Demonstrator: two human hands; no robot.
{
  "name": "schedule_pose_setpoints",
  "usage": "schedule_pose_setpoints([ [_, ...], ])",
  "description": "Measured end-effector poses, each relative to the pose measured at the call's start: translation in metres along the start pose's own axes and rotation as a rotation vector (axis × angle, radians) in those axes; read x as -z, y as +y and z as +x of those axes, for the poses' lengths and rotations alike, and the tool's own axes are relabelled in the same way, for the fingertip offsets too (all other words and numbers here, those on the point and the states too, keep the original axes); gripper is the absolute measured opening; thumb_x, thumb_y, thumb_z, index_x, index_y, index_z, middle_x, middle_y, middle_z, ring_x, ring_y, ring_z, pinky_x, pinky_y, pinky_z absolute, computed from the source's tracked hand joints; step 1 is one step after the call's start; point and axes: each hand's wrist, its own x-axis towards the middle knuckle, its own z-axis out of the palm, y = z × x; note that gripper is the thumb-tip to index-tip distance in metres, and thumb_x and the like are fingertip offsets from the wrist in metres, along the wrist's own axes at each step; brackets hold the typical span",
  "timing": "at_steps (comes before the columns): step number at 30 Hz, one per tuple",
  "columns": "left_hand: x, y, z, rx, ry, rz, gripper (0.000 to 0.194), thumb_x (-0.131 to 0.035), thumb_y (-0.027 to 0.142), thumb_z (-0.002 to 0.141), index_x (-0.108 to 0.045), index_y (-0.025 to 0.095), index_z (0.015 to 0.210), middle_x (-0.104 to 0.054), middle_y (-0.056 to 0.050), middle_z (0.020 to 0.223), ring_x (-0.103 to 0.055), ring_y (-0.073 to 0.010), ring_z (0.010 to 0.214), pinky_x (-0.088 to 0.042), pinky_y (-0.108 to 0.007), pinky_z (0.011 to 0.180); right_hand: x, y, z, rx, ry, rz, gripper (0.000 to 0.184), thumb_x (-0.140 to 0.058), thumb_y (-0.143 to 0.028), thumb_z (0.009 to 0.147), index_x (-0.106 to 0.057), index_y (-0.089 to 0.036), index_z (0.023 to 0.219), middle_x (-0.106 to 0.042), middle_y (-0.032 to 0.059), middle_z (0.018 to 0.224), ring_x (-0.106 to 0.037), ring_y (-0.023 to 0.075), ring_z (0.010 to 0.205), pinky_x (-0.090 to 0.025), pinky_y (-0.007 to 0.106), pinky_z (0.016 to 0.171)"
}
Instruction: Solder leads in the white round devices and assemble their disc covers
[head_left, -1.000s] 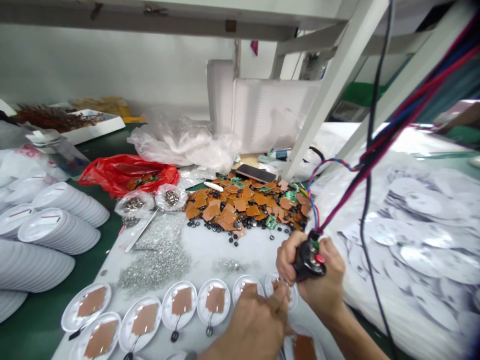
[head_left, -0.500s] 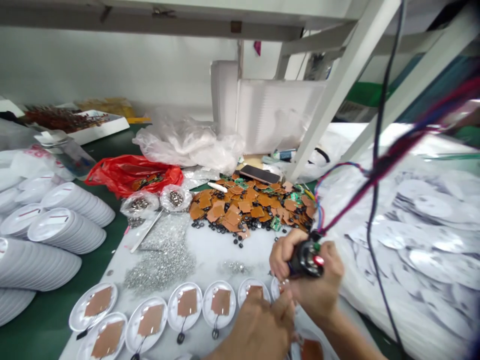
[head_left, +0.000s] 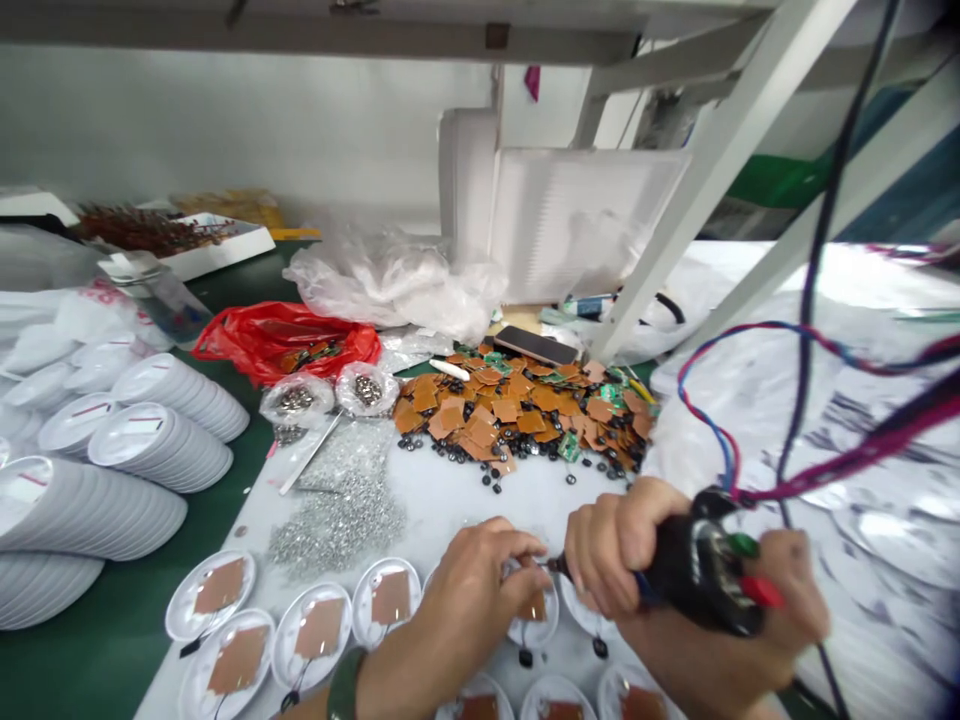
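My right hand (head_left: pixel 637 560) is closed round a black powered screwdriver (head_left: pixel 701 575) with red and green buttons. Its tip points left toward my left hand (head_left: pixel 480 585), and red, blue and black cables (head_left: pixel 817 350) rise from its end. The fingers of my left hand are pinched at the tool's tip, over a white round disc (head_left: pixel 536 625) with a brown square board on it. More such discs (head_left: pixel 319 635) lie in rows along the near edge of the white work surface (head_left: pixel 442 500).
A pile of brown boards and black parts (head_left: pixel 525 415) lies behind my hands, and loose small screws (head_left: pixel 337 510) lie to the left. Stacks of white discs (head_left: pixel 127 470) rest on the green table at left. A phone (head_left: pixel 544 347), plastic bags (head_left: pixel 289 342) and slanted frame legs (head_left: pixel 705 170) stand behind.
My right hand tipped the screwdriver from upright to nearly lying flat and drew it right and nearer. My left hand moved up to its tip. The view shifted right.
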Motion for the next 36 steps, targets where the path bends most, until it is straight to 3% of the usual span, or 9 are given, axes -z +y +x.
schedule_pose_setpoints([
  [2, -0.003, -0.002, 0.002, -0.033, -0.003, -0.026, 0.015, -0.073, 0.011, 0.088, -0.078, 0.02, 0.077, -0.065, 0.002, 0.072, -0.058, -0.0137, 0.07, -0.04, -0.026, 0.068, -0.003, 0.001, -0.001, -0.01, 0.001, 0.003, 0.057, -0.056, -0.074, 0.086, -0.07, -0.021, 0.068, -0.052, 0.0007, 0.047, -0.046, 0.0169, 0.042, -0.043, 0.031, 0.043],
  [7, -0.006, -0.011, -0.003, -0.082, 0.051, -0.002, 0.016, -0.08, 0.007, 0.08, -0.074, 0.018, 0.07, -0.066, 0.002, 0.074, -0.059, -0.0133, 0.07, -0.04, -0.024, 0.068, -0.005, 0.002, -0.002, -0.049, 0.02, 0.07, 0.056, -0.056, -0.071, 0.087, -0.07, -0.021, 0.066, -0.051, -0.0001, 0.044, -0.044, 0.0153, 0.039, -0.042, 0.029, 0.042],
  [14, -0.006, -0.008, -0.014, -0.223, 0.018, -0.021, 0.016, -0.073, 0.007, 0.09, -0.077, 0.02, 0.082, -0.073, 0.001, 0.081, -0.066, -0.0142, 0.08, -0.046, -0.023, 0.073, -0.007, -0.004, -0.001, -0.081, 0.053, 0.097, 0.057, -0.052, -0.071, 0.088, -0.067, -0.021, 0.062, -0.048, -0.0018, 0.043, -0.041, 0.0135, 0.035, -0.041, 0.028, 0.04],
  [17, -0.008, -0.014, -0.017, -0.352, 0.031, 0.192, 0.014, -0.067, 0.016, 0.097, -0.076, 0.023, 0.09, -0.076, 0.002, 0.087, -0.066, -0.0164, 0.081, -0.046, -0.029, 0.077, -0.004, -0.002, -0.001, -0.102, 0.052, 0.09, 0.056, -0.053, -0.069, 0.088, -0.066, -0.021, 0.062, -0.049, -0.001, 0.043, -0.043, 0.0141, 0.036, -0.041, 0.028, 0.04],
  [20, -0.018, -0.033, -0.019, -0.532, 0.16, 0.474, 0.013, -0.063, 0.021, 0.101, -0.072, 0.024, 0.093, -0.078, 0.004, 0.089, -0.066, -0.0184, 0.084, -0.046, -0.032, 0.079, 0.003, 0.007, -0.003, -0.143, 0.029, 0.069, 0.054, -0.054, -0.068, 0.088, -0.067, -0.021, 0.064, -0.051, 0.0004, 0.045, -0.046, 0.0154, 0.041, -0.041, 0.027, 0.042],
  [24, -0.03, -0.057, -0.021, -0.724, 0.324, 0.694, 0.014, -0.06, 0.026, 0.104, -0.073, 0.024, 0.099, -0.079, 0.004, 0.102, -0.068, -0.0195, 0.106, -0.044, -0.041, 0.105, 0.01, 0.025, -0.004, -0.138, 0.025, 0.048, 0.056, -0.053, -0.07, 0.089, -0.066, -0.021, 0.066, -0.051, 0.0002, 0.045, -0.045, 0.0145, 0.04, -0.039, 0.026, 0.042],
  [28, -0.031, -0.06, -0.026, -0.764, 0.339, 0.728, 0.014, -0.059, 0.023, 0.105, -0.072, 0.023, 0.1, -0.078, 0.006, 0.11, -0.067, -0.0194, 0.113, -0.036, -0.045, 0.118, 0.01, 0.035, -0.003, -0.146, 0.031, 0.024, 0.058, -0.054, -0.072, 0.088, -0.065, -0.021, 0.065, -0.05, -0.0007, 0.044, -0.043, 0.0136, 0.038, -0.037, 0.025, 0.04],
  [36, -0.032, -0.063, -0.026, -0.79, 0.339, 0.696, 0.014, -0.058, 0.022, 0.105, -0.073, 0.022, 0.102, -0.077, 0.004, 0.112, -0.068, -0.0211, 0.112, -0.041, -0.048, 0.117, 0.014, 0.047, -0.007, -0.129, 0.0, -0.037, 0.055, -0.052, -0.068, 0.091, -0.063, -0.021, 0.066, -0.052, -0.0003, 0.043, -0.041, 0.0134, 0.037, -0.033, 0.025, 0.039],
])
